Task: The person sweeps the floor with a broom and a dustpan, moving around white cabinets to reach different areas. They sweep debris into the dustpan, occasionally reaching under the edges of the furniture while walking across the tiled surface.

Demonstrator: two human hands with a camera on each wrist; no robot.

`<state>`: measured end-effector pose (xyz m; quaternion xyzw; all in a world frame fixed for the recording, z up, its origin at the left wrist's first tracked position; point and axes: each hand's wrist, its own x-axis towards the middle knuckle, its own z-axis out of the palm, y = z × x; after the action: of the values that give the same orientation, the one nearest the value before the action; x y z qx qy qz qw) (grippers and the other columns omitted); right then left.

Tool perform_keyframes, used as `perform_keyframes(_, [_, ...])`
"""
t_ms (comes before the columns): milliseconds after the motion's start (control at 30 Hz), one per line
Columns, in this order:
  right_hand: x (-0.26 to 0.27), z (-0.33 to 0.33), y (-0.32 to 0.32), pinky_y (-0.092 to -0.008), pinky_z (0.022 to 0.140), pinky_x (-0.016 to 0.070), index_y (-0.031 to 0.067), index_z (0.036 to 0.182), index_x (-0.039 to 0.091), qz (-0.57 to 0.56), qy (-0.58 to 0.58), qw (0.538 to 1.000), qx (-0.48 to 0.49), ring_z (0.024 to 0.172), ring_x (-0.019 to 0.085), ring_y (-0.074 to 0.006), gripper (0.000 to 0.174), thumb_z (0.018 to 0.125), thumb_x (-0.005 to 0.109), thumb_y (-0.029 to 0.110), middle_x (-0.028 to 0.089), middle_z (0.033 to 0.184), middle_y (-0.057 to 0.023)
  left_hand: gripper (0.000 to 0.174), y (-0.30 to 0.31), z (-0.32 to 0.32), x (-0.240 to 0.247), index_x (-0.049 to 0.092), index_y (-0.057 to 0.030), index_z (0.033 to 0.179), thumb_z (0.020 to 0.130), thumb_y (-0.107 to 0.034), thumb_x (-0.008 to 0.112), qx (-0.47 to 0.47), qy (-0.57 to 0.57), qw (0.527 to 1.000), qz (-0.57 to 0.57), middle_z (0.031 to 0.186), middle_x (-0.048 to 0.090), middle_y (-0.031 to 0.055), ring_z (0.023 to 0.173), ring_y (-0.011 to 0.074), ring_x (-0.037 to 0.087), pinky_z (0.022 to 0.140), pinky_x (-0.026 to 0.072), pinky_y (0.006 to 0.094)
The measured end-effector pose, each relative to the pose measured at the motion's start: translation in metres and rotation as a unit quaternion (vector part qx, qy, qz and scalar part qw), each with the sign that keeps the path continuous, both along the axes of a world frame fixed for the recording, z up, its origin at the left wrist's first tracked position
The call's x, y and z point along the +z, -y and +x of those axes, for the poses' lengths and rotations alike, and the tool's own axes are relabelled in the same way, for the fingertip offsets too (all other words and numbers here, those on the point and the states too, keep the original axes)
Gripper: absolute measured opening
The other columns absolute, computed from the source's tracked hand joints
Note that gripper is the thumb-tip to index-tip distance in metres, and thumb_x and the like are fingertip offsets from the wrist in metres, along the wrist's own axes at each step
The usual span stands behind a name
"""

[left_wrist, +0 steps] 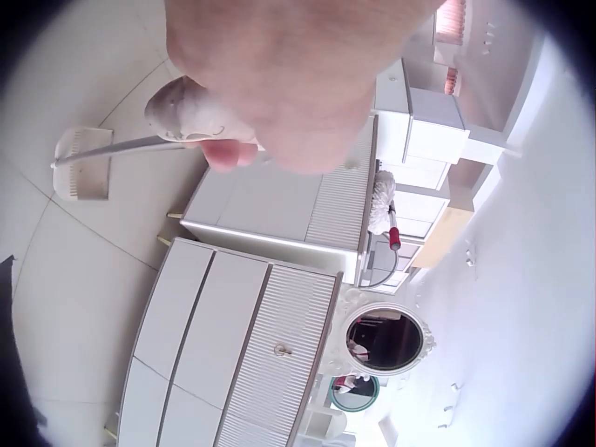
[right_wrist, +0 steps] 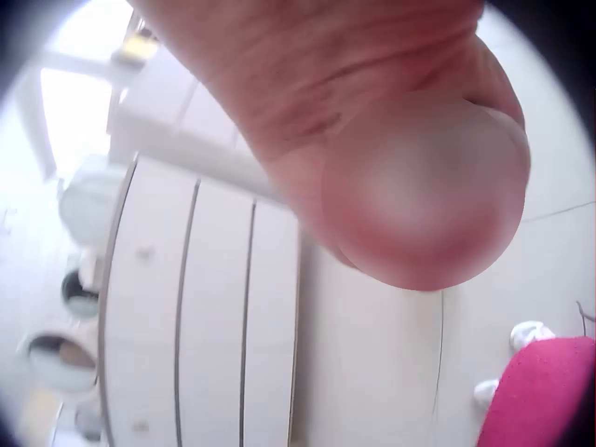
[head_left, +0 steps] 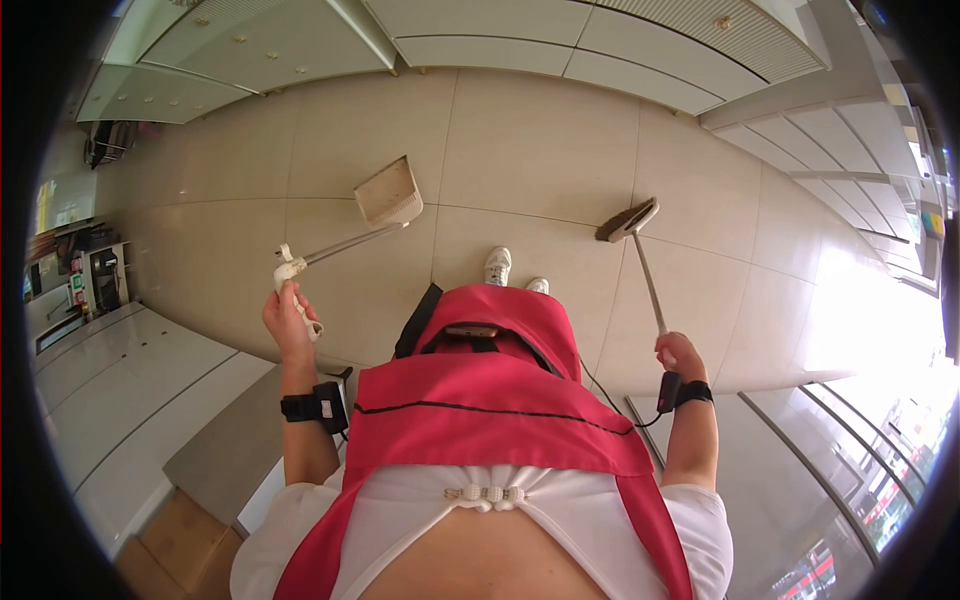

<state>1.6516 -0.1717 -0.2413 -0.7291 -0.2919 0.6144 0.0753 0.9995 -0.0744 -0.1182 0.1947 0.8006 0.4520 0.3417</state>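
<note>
In the head view the left hand (head_left: 290, 318) grips the white handle of a long-handled dustpan (head_left: 390, 193), whose pan is over the tiled floor at centre left. The right hand (head_left: 680, 352) holds the end of a broom's thin stick; the broom head (head_left: 630, 220), with dark bristles, is at the right, apart from the dustpan. The left wrist view shows the left hand (left_wrist: 279, 74) round the handle, with the dustpan (left_wrist: 86, 163) beyond. Fingers of the right hand (right_wrist: 391, 158) fill the upper right wrist view, where the broom is hidden.
White cabinets (head_left: 480, 40) line the far side of the tiled floor (head_left: 530, 150). Grey-white cabinets (head_left: 140, 370) stand at the left, near brown boxes (head_left: 180, 540). The person's white shoes (head_left: 498, 265) are at the centre, below a red apron (head_left: 500, 400). Shelves (head_left: 105, 275) stand at the far left.
</note>
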Motion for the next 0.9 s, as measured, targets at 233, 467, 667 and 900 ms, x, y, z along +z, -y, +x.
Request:
perform_keyframes(233, [0.034,-0.087,-0.028,-0.0316,0.038,0.0351,-0.0005,0.072,0.050,-0.125,0.049,0.991,0.012,0.045,0.049,-0.0169,0.015,0.059,0.058,0.000,0.049,0.058,-0.0066,0.023,0.005,0.024,0.013,0.057,-0.0031,0.083,0.089,-0.025,0.054,0.068,0.020,0.997,0.005,0.059,0.048,0.0017,0.041,0.0095,0.045,0.037,0.0337,0.0224])
perform_keyframes(467, [-0.022,-0.133,-0.111,-0.0286,0.042,0.0377,-0.0022,0.089,0.057,-0.138,-0.199,0.963,0.120,0.050,0.050,-0.0133,0.027,0.064,0.056,0.005,0.053,0.062,-0.0050,0.022,-0.011,0.083,0.051,0.058,-0.0024,0.088,0.091,-0.023,0.052,0.078,-0.016,0.996,0.040,0.059,0.048,0.0014,0.041,0.0091,0.044,0.037,0.0336,0.0223])
perform_keyframes(667, [-0.148,-0.246,-0.144,-0.0301,0.047,0.0410,0.0013,0.067,0.057,0.243,-0.370,0.844,0.303,0.048,0.049,-0.0167,0.005,0.064,0.057,0.006,0.052,0.054,-0.0056,0.020,-0.018,0.119,0.075,0.057,-0.0027,0.090,0.092,-0.022,0.050,0.077,-0.056,0.994,0.045,0.059,0.048,0.0009,0.041,0.0085,0.044,0.036,0.0329,0.0216])
perform_keyframes(900, [-0.145,-0.212,-0.099,-0.0360,0.065,0.0468,0.0086,0.081,0.059,0.428,-0.314,0.820,0.216,0.072,0.058,-0.0259,0.015,0.068,0.057,0.002,0.058,0.074,-0.0074,0.020,-0.004,0.095,0.061,0.057,-0.0027,0.088,0.092,-0.022,0.052,0.068,-0.078,0.994,0.032,0.059,0.048,0.0012,0.040,0.0086,0.044,0.037,0.0332,0.0220])
